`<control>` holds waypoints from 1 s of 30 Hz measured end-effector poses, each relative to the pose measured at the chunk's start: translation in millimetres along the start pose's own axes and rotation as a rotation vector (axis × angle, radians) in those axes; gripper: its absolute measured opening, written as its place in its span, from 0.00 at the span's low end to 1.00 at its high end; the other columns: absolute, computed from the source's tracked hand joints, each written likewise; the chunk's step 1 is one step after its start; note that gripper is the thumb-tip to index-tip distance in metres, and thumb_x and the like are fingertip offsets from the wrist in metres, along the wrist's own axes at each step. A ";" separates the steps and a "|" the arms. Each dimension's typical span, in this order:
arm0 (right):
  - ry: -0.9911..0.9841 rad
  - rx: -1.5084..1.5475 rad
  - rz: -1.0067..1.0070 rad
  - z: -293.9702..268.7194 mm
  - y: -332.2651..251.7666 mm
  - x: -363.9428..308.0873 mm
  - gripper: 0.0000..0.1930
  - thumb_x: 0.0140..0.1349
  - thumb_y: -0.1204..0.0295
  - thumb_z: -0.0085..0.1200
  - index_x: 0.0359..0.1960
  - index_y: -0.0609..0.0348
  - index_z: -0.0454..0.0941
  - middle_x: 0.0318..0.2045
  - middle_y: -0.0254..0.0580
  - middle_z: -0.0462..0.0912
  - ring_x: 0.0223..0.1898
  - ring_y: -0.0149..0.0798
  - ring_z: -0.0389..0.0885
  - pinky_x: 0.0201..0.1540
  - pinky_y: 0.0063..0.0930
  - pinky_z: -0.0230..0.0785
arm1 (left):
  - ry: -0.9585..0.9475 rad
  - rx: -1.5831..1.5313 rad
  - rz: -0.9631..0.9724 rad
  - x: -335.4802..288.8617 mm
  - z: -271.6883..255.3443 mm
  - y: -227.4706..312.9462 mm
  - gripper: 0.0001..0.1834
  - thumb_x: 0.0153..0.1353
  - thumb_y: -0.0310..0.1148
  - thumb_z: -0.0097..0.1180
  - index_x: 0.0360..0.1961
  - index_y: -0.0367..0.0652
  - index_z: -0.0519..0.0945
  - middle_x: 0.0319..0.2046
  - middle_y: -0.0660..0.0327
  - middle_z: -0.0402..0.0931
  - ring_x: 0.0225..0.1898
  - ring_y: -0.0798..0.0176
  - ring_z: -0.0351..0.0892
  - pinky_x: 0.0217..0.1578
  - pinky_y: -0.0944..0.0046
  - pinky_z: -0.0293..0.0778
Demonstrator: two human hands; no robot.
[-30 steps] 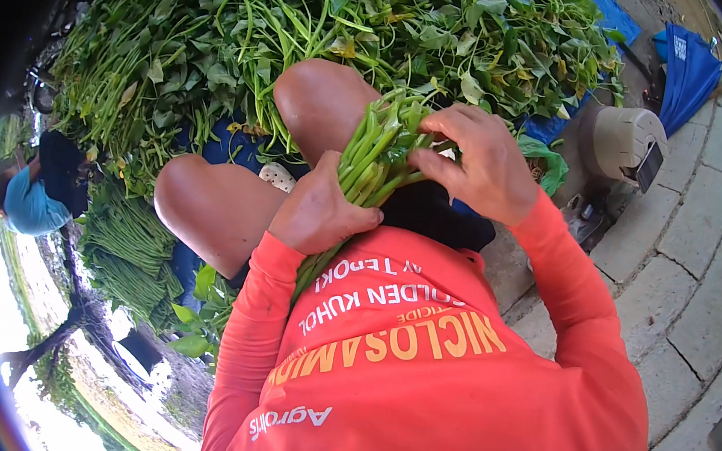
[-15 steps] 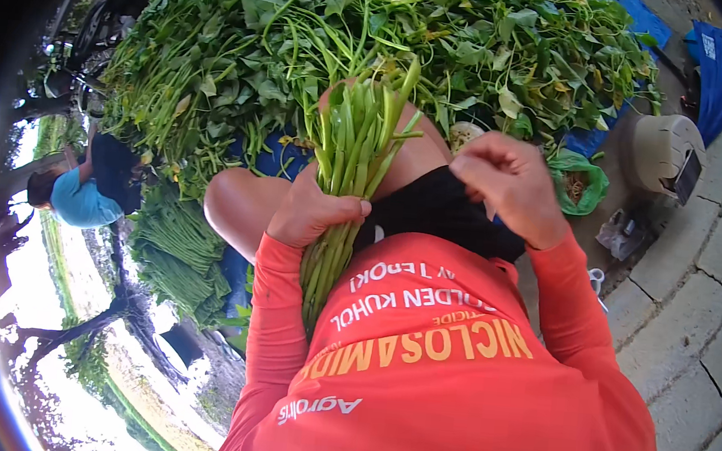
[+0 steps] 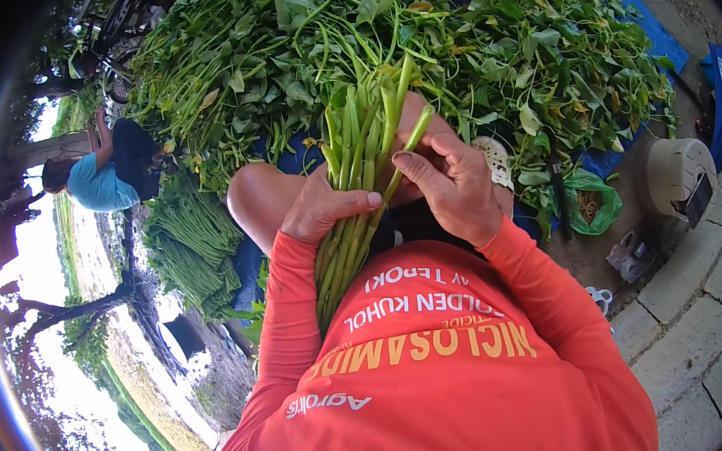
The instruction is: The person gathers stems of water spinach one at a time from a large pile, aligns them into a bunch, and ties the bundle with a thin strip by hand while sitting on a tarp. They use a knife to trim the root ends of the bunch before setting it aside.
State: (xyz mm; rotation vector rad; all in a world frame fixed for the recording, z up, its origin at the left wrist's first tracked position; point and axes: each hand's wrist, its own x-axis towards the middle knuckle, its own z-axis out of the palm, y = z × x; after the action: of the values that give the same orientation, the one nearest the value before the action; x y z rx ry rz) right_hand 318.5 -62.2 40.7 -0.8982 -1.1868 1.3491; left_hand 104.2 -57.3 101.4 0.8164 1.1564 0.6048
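Just in front of the red shirt [image 3: 467,389], the left hand [image 3: 321,209] is wrapped round a bundle of green stems [image 3: 356,169], its long axis running outward toward the leafy pile [image 3: 245,78]. On the bundle's right side, one stem [image 3: 422,126] leans away from the others — and it's the right hand that sits nearer its tip. That right hand [image 3: 457,182] has its thumb laid against it — pinched tight or not, can't tell.
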 end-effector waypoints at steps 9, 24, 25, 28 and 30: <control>0.255 -0.067 -0.013 14.7 8.4 15.8 0.17 0.64 0.74 0.71 0.53 0.61 0.81 0.41 0.34 0.81 0.45 0.26 0.78 0.46 0.24 0.72 | -0.004 0.168 0.054 5.2 0.4 -9.1 0.33 0.53 0.25 0.73 0.62 0.37 0.77 0.41 0.63 0.82 0.38 0.68 0.83 0.42 0.64 0.81; -0.248 0.666 0.269 39.7 -36.4 66.7 0.55 0.55 0.73 0.69 0.82 0.61 0.46 0.55 0.48 0.77 0.54 0.45 0.82 0.60 0.43 0.77 | -0.483 -0.505 -0.243 6.5 -21.6 -23.0 0.39 0.40 0.32 0.75 0.57 0.27 0.79 0.34 0.46 0.83 0.31 0.51 0.85 0.37 0.57 0.84; -0.252 0.665 0.272 38.0 -35.1 67.7 0.52 0.55 0.76 0.67 0.80 0.61 0.50 0.51 0.45 0.77 0.51 0.42 0.82 0.58 0.41 0.78 | -0.488 -0.506 -0.242 9.5 -22.6 -20.9 0.39 0.40 0.32 0.75 0.57 0.27 0.79 0.34 0.46 0.83 0.31 0.51 0.85 0.37 0.57 0.84; -0.143 0.656 0.230 37.6 -20.4 68.4 0.46 0.55 0.77 0.64 0.77 0.62 0.57 0.45 0.38 0.77 0.44 0.35 0.82 0.52 0.34 0.79 | -0.506 -0.299 -0.263 14.2 -23.8 -7.4 0.48 0.43 0.39 0.78 0.65 0.26 0.73 0.41 0.47 0.83 0.40 0.52 0.87 0.45 0.57 0.85; -0.022 0.622 0.214 37.1 -17.4 67.0 0.40 0.57 0.77 0.64 0.73 0.61 0.61 0.46 0.36 0.77 0.41 0.32 0.81 0.50 0.30 0.79 | -0.250 -0.192 0.048 14.5 -16.9 3.0 0.55 0.46 0.42 0.80 0.72 0.30 0.66 0.51 0.51 0.81 0.52 0.55 0.84 0.55 0.58 0.81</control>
State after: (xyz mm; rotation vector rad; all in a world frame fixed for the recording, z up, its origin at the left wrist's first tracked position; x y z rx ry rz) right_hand 277.4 -3.5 72.8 -0.5642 -0.6250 1.7671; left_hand 92.5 -40.1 92.8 0.7334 0.8394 0.6238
